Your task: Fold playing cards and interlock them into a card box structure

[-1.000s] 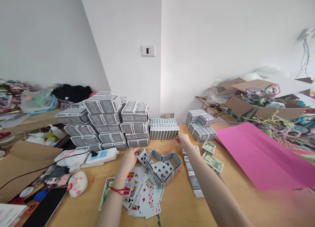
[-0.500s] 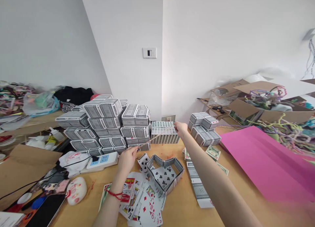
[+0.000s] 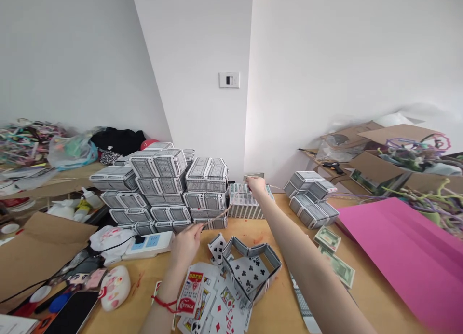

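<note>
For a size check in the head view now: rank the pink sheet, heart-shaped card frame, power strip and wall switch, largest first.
1. Pink sheet, even cut off by the picture's right edge
2. Heart-shaped card frame
3. Power strip
4. Wall switch; it is farther away, so only its apparent size counts.

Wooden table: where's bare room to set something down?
Bare wood shows between the green notes and the pink sheet, and between the heart-shaped card frame and card strip. Crowded: the back left, with stacked card blocks, and the near middle, with loose cards. Farther back, left hand, right hand and thin cord intervene.
</note>
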A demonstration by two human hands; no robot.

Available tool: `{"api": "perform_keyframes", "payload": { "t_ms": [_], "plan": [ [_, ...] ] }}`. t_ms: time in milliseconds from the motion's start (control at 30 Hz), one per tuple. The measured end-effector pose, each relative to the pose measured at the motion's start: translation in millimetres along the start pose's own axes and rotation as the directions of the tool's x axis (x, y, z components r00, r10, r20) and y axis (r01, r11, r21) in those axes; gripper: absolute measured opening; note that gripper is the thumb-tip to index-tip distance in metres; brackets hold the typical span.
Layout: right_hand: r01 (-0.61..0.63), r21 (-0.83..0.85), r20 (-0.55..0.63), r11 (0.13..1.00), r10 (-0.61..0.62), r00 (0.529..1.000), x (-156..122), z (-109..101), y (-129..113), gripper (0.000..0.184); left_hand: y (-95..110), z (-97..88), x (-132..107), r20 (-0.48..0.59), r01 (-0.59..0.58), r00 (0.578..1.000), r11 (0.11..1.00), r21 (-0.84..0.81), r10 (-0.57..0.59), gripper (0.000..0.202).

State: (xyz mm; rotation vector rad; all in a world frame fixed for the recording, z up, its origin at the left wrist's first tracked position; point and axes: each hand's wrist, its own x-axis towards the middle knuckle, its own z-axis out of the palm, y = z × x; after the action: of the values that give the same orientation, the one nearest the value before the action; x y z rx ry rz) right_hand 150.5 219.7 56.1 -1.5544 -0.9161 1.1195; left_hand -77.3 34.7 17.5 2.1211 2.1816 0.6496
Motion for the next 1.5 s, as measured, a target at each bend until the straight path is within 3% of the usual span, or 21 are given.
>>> {"api": "perform_keyframes", "payload": {
  "t_ms": [167,367,433,533,633,767,833,933,1033,1133,1233,1500],
  "plan": [
    [0.032,-0.164,0.086,0.986,-0.018,0.996,-9.1,-1.7,15.1,0.030,-10.8,-5.3,-7.0,0.068,0.017,0.997,0.994,0.110,-0.025,0.029],
    [0.205,-0.363,0.146,0.909,-0.162,0.976,-30.9,-42.9,35.7,0.025,-2.4,-2.0,-7.2,0.152,0.019,0.986,0.964,0.264,-0.061,0.031],
    [0.315,-0.427,0.160,0.848,-0.272,0.949,-41.2,-62.0,39.3,0.025,2.4,-1.0,-5.8,0.135,0.047,0.987,0.956,0.288,-0.089,0.033],
    [0.487,-0.497,0.254,0.718,-0.417,0.873,-55.6,-86.7,44.6,0.034,7.8,-1.3,-4.5,0.103,0.084,0.987,0.948,0.308,-0.120,0.034],
    [0.585,-0.533,0.363,0.611,-0.460,0.811,-65.8,-100.5,51.3,0.043,10.9,-4.7,-5.1,0.093,0.087,0.988,0.949,0.304,-0.121,0.030],
    [0.627,-0.560,0.398,0.542,-0.488,0.777,-79.1,-107.2,59.9,0.050,14.9,-13.5,-10.0,0.084,0.074,0.991,0.960,0.270,-0.100,0.026],
    [0.624,-0.564,0.376,0.541,-0.504,0.777,-90.4,-111.3,65.9,0.052,19.0,-16.1,-15.3,0.034,0.065,0.997,0.985,0.160,-0.071,0.028],
    [0.598,-0.557,0.336,0.577,-0.502,0.797,-112.8,-119.4,82.4,0.052,29.3,-8.8,-28.1,0.043,-0.004,0.999,0.979,-0.202,0.013,0.031],
    [0.521,-0.409,0.292,0.749,-0.433,0.853,-134.9,-122.8,107.7,0.051,44.1,13.8,-42.8,0.104,0.014,0.994,0.891,-0.454,0.038,0.040],
    [0.443,-0.227,0.250,0.867,-0.388,0.887,-150.5,-117.6,131.6,0.053,59.6,40.4,-50.5,0.002,0.013,1.000,0.833,-0.554,-0.015,0.048],
    [0.442,-0.190,0.212,0.877,-0.403,0.891,-159.5,-109.2,143.8,0.053,72.5,56.3,-48.4,0.011,0.048,0.999,0.763,-0.645,-0.053,0.048],
    [0.454,-0.236,0.166,0.859,-0.425,0.890,-159.1,-103.5,138.0,0.045,92.6,60.3,-35.0,0.008,-0.008,1.000,0.735,-0.678,0.019,0.050]
  ]
}}
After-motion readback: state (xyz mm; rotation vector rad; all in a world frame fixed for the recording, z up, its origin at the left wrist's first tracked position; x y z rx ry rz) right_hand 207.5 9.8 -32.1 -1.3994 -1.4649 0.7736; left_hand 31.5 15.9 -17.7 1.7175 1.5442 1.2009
